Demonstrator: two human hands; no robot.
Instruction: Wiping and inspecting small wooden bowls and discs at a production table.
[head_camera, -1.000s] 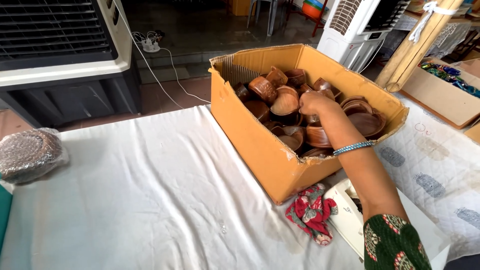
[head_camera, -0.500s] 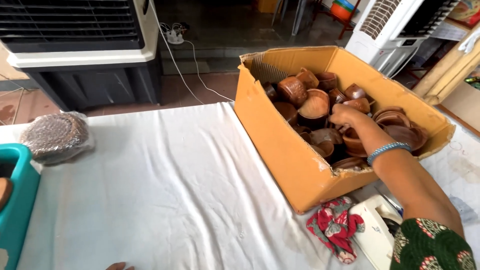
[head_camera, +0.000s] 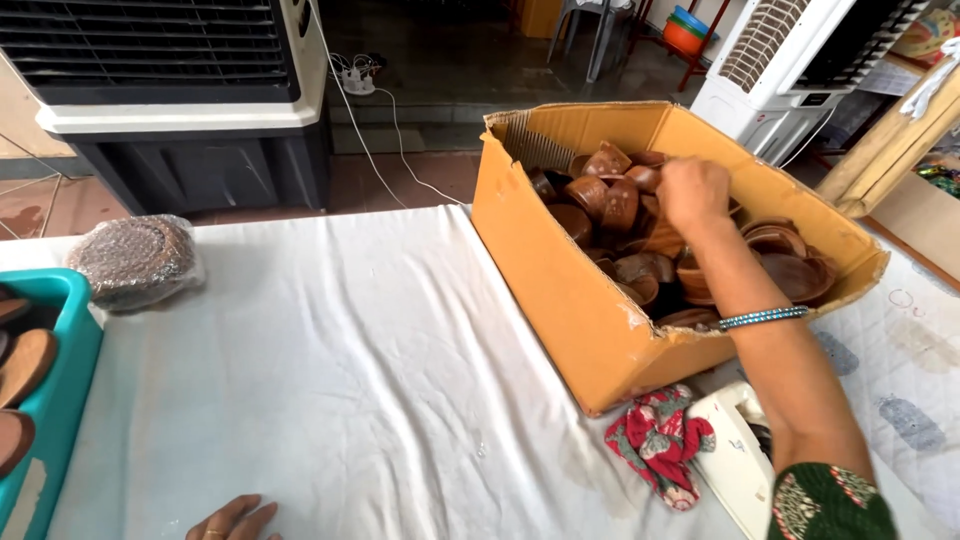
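The fingers of the right hand (head_camera: 692, 190) curl downward into the cardboard box (head_camera: 580, 300), bunched close together over the heap of brown wooden bowls (head_camera: 620, 205). Whether they already pinch one cannot be told, since the back of the hand hides the fingertips. The bowls lie jumbled and tilted against each other, filling the box, which stands on the white cloth (head_camera: 350, 380) at the table's far right. The left hand (head_camera: 232, 520) rests flat at the near edge, fingers loosely spread, holding nothing. A teal crate (head_camera: 62, 400) with more wooden pieces sits at the left, with a bubble-wrapped bundle (head_camera: 135, 260) behind it. A red rag (head_camera: 658, 445) lies just beside the box.
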